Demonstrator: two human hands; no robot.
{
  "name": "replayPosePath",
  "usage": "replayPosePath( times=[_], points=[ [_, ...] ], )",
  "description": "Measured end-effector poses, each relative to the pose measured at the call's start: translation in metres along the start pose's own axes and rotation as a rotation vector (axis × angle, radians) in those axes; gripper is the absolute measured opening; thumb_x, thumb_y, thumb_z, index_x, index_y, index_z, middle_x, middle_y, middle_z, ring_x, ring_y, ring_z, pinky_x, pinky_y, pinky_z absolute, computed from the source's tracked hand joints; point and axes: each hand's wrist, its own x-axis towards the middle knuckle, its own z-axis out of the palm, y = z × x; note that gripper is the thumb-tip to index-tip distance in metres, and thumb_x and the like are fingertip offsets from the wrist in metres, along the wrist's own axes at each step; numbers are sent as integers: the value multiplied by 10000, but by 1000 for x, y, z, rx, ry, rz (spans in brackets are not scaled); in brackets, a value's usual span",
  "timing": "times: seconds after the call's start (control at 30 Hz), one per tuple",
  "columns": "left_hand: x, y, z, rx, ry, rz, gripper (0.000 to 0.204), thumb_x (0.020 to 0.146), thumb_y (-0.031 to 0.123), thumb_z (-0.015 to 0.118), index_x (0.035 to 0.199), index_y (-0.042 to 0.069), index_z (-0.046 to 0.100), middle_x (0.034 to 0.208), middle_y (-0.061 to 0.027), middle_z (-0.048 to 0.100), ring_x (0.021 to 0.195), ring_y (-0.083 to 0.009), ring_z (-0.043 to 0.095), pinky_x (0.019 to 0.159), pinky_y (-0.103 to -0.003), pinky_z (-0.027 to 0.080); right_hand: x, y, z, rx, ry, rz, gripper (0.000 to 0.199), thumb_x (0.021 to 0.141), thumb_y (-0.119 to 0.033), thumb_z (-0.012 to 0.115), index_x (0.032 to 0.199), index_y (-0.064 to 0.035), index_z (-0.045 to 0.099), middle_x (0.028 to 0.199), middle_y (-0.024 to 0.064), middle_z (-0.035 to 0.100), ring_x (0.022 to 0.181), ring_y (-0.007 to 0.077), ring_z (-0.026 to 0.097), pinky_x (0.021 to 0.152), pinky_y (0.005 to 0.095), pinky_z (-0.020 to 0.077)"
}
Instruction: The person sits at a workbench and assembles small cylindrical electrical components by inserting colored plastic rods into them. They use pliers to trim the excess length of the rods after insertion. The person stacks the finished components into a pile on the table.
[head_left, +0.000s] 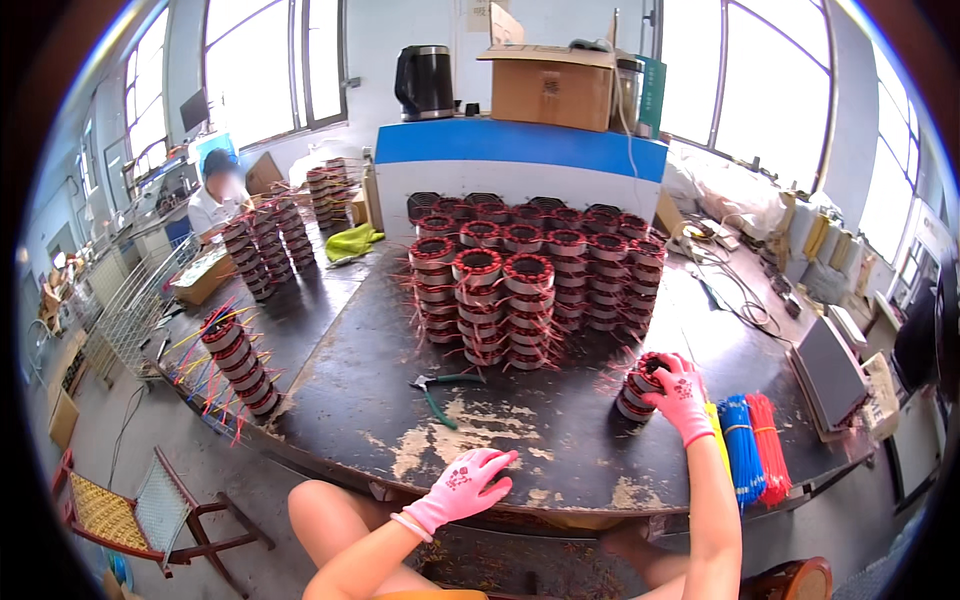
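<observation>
My right hand, in a pink glove, rests on top of a short stack of wound coil rings with red wires, at the right of the dark round table. My left hand, also gloved in pink, lies flat near the table's worn front edge, fingers apart, holding nothing. Green-handled pliers lie on the table between my hands and the big block of stacked coil rings at the table's middle.
Bundles of yellow, blue and red ties lie at the right edge. More coil stacks stand at the left edge and further back. A person sits at far left. A white and blue cabinet carries a kettle and a cardboard box. A woven chair stands on the floor.
</observation>
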Motion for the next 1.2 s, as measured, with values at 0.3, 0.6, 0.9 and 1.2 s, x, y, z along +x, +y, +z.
replayPosePath(
  times=[0.3,0.6,0.9,1.2],
  points=[
    [-10,-2,5,-13,63,-29,513,949,281,686,1411,92,562,1243,-156,615,1155,-356,597,1005,-436,480,-62,-141,-47,59,116,-293,389,595,-394,874,833,-158,676,877,37,649,1145,306,552,1167,571,329],
    [-3,46,5,-8,425,24,535,882,22,672,1397,16,530,1311,-172,556,1280,-391,501,1106,-476,405,-94,-210,20,192,-110,-162,450,736,-444,800,1012,-117,661,1076,88,655,1156,297,568,1148,501,369],
    [48,71,65,239,39,225,559,860,230,753,1357,50,570,1245,-161,599,1175,-370,566,1051,-484,434,-201,-91,-75,102,156,588,314,893,-377,692,727,-111,698,703,129,654,689,339,669,626,437,523],
    [46,66,45,116,-86,256,477,833,183,767,1275,88,614,1129,-114,633,1112,-350,602,1070,-477,441,-265,-32,-97,724,67,1278,494,965,-494,656,864,-20,756,741,21,713,673,75,633,635,278,502]
  ],
)
